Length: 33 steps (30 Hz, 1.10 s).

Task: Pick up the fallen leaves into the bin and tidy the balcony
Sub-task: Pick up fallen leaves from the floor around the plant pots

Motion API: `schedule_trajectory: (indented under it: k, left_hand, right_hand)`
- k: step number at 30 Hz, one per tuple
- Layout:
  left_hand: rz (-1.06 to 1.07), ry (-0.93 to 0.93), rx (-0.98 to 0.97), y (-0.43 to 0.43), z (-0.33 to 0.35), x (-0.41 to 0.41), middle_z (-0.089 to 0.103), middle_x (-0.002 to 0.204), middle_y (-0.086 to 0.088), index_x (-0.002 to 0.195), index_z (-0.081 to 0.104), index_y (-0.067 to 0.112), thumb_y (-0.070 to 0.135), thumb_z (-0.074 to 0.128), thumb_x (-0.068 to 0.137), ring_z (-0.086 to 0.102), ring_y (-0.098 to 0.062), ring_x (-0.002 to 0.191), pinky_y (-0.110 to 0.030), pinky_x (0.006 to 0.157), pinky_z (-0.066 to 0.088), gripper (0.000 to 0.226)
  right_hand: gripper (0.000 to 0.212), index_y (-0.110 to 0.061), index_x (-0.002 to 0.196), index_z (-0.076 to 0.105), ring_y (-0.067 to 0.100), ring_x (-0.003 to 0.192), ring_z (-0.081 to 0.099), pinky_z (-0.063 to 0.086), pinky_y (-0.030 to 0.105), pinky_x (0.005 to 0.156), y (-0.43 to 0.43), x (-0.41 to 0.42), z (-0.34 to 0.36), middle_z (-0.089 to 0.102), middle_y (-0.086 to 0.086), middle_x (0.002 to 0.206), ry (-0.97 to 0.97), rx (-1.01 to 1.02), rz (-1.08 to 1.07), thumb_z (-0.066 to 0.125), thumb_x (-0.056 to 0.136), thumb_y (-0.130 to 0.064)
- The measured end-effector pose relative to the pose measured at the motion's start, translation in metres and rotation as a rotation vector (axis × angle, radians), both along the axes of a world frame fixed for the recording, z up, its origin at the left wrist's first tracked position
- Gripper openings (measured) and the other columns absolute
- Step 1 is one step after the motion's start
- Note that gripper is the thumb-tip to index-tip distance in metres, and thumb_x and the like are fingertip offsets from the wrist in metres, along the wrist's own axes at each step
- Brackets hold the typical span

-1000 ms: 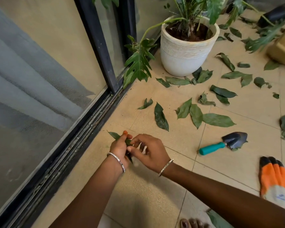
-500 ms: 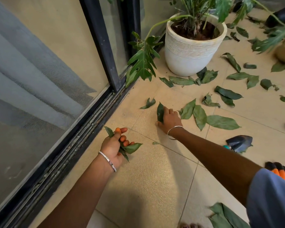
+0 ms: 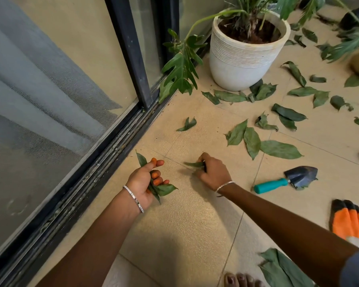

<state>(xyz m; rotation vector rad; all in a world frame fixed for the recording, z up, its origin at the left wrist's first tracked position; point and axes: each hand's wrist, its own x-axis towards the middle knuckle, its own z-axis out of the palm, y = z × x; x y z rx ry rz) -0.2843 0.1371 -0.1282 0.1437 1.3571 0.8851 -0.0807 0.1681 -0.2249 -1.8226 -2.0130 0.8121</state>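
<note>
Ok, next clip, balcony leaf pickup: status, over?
Left grip holds a bunch of leaves. Right grip pinches one leaf. Many fallen leaves lie by the white pot. Trowel lies clear; bin not in view.

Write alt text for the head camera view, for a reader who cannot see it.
On a balcony floor, a person's left hand grips a bunch of leaves while the right hand pinches another leaf. Fallen leaves, a teal-handled trowel and a white plant pot lie beyond.
</note>
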Motion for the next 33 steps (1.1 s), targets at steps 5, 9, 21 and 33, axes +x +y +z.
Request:
schedule_trajectory:
  k: [5, 9, 21, 33]
  left_hand:
    - [-0.032, 0.0, 0.001, -0.001, 0.001, 0.005, 0.032, 0.055, 0.003, 0.09, 0.063, 0.012, 0.03, 0.048, 0.102, 0.029, -0.01, 0.04, -0.027, 0.052, 0.05, 0.026]
    - [-0.033, 0.0, 0.001, 0.0, 0.002, 0.009, 0.031, 0.055, 0.003, 0.09, 0.063, 0.012, 0.03, 0.049, 0.102, 0.029, -0.01, 0.039, -0.029, 0.058, 0.047, 0.026]
    - [-0.083, -0.029, -0.008, 0.008, 0.001, 0.044, 0.033, 0.054, 0.003, 0.091, 0.064, 0.011, 0.03, 0.049, 0.101, 0.03, -0.01, 0.038, -0.028, 0.054, 0.047, 0.026]
    - [-0.114, -0.075, -0.052, 0.023, -0.01, 0.076, 0.034, 0.05, 0.004, 0.093, 0.064, 0.011, 0.028, 0.05, 0.101, 0.031, -0.009, 0.038, -0.028, 0.059, 0.043, 0.023]
  right_hand:
    - [0.019, -0.018, 0.106, 0.06, 0.022, 0.086, 0.059, 0.048, 0.032, 0.07, -0.008, 0.002, -0.014, 0.063, 0.004, 0.097, -0.123, -0.017, 0.105, 0.064, 0.088, -0.022]
    - [0.015, -0.014, 0.108, 0.059, 0.026, 0.092, 0.06, 0.053, 0.04, 0.076, -0.009, -0.002, -0.017, 0.058, 0.007, 0.104, -0.211, -0.005, 0.117, 0.056, 0.095, -0.02]
    - [0.021, -0.001, 0.11, 0.05, 0.017, 0.062, 0.057, 0.044, 0.017, 0.045, 0.02, 0.077, 0.032, 0.061, 0.016, 0.085, 0.678, -0.275, -0.586, 0.048, 0.093, 0.012]
    - [0.035, -0.003, 0.113, 0.055, 0.031, 0.089, 0.056, 0.043, 0.035, 0.072, 0.05, 0.18, 0.017, 0.059, 0.015, 0.1, 0.084, -0.2, -0.76, 0.059, 0.093, -0.031]
